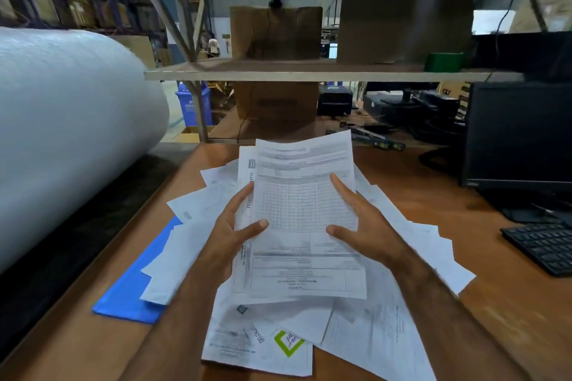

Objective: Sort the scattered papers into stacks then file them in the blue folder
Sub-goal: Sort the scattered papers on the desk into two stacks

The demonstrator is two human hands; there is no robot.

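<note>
loose papers point(266, 346) strewn on counter point(495, 297) | left hand point(230, 233) and right hand point(366, 226) grip sheaf point(305, 207) by its edges | blue folder point(130, 297) underneath, left

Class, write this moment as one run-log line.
step: sorting | left hand + right hand: hold paper stack | loose papers: scattered on desk | blue folder: partly covered, unfilled
</note>
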